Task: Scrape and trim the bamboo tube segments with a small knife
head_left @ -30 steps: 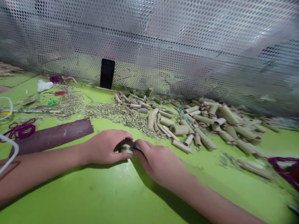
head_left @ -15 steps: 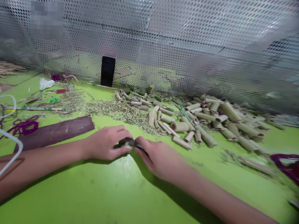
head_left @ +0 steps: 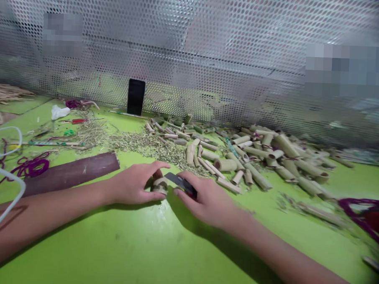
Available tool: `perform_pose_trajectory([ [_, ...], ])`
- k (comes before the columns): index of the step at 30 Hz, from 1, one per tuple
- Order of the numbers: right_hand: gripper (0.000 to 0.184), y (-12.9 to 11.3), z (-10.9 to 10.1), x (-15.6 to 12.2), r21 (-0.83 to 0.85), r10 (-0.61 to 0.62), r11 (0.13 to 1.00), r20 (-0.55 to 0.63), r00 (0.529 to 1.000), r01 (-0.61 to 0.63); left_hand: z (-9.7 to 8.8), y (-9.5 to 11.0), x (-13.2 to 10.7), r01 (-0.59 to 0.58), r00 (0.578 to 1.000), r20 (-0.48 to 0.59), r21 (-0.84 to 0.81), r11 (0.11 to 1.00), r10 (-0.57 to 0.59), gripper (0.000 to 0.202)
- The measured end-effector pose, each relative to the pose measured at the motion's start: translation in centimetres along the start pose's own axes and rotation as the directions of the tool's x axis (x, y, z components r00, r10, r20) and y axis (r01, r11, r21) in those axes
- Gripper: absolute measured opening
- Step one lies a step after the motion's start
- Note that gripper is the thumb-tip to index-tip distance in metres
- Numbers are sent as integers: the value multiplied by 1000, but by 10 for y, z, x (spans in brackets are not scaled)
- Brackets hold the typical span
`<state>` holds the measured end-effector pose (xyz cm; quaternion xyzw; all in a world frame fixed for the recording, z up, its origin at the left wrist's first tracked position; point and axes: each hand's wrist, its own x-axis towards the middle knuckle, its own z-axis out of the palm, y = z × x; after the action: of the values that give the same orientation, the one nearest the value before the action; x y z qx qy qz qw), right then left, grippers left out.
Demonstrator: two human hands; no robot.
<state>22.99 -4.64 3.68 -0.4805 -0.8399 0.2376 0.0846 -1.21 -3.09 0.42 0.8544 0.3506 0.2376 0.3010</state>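
Left hand (head_left: 133, 183) gripping short bamboo section (head_left: 160, 185) | right hand (head_left: 207, 197) pinching dark blade (head_left: 179, 182), long axis near level, tip toward section, just apart | green table (head_left: 109, 247) under section | bamboo pile (head_left: 258, 157) and perforated metal screen (head_left: 193, 46) beyond section

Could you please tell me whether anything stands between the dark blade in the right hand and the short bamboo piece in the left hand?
Nothing visible does. The dark blade in the right hand sits beside the short bamboo piece across a narrow open gap. The left hand grips the piece from the other side.
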Motion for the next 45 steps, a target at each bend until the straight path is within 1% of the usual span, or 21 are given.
perform_pose_trajectory([
  [2, 13, -1, 2, 1, 48, -30, 998, -45, 999, 32, 0, 1, 1, -1, 1000, 0, -3, 1000, 1, 64],
  [5, 11, -5, 7, 2, 121, -69, 990, -72, 995, 77, 0, 1, 2, -12, 1000, -4, 7, 1000, 12, 63],
  [10, 10, -8, 15, 3, 195, -35, 979, -119, 992, 58, 3, -2, 3, -29, 1000, -10, 27, 999, 29, 62],
  [16, 11, -8, 20, 4, 178, -2, 984, -104, 995, 20, 6, -4, 3, -68, 997, -26, 37, 997, 69, 61],
  [20, 13, -7, 21, 5, 113, -18, 993, -98, 995, 29, 4, -2, 3, -53, 998, -25, 30, 998, 54, 63],
  [25, 11, -6, 21, 6, 34, -37, 999, -87, 995, 40, 2, 1, 2, -44, 999, -22, 20, 999, 44, 63],
  [28, 10, -7, 20, 4, 24, -53, 998, -75, 996, 55, 2, 1, 2, -38, 999, -22, 20, 999, 39, 62],
  [30, 10, -9, 18, 2, 47, -68, 996, -81, 994, 72, 3, -1, 2, -24, 999, -28, 13, 1000, 24, 62],
  [33, 13, -7, 12, 0, 120, -68, 989, -126, 990, 84, 2, -2, 2, -5, 999, -37, -19, 1000, 4, 62],
  [36, 22, 8, 2, 6, 167, -23, 984, -187, 982, 55, 1, -1, 3, 43, 999, -8, -33, 999, -43, 63],
  [38, 28, 24, -4, 14, 98, 13, 995, -245, 969, 11, 0, 1, 2, 72, 997, 0, -16, 997, -72, 65],
  [39, 30, 32, -7, 18, 38, 39, 999, -274, 961, -30, -1, 2, 2, 79, 997, -1, -4, 997, -79, 66],
  [41, 28, 43, -11, 23, -84, 71, 991, -300, 951, -100, -1, 3, 1, 78, 997, -6, 13, 997, -78, 67],
  [43, 23, 45, -12, 24, -143, 75, 983, -273, 959, -117, -1, 3, 1, 74, 997, -1, 13, 997, -74, 66],
  [45, 24, 38, -10, 20, -127, 39, 990, -192, 981, -65, -1, 2, 1, 70, 998, 0, 1, 998, -70, 65],
])
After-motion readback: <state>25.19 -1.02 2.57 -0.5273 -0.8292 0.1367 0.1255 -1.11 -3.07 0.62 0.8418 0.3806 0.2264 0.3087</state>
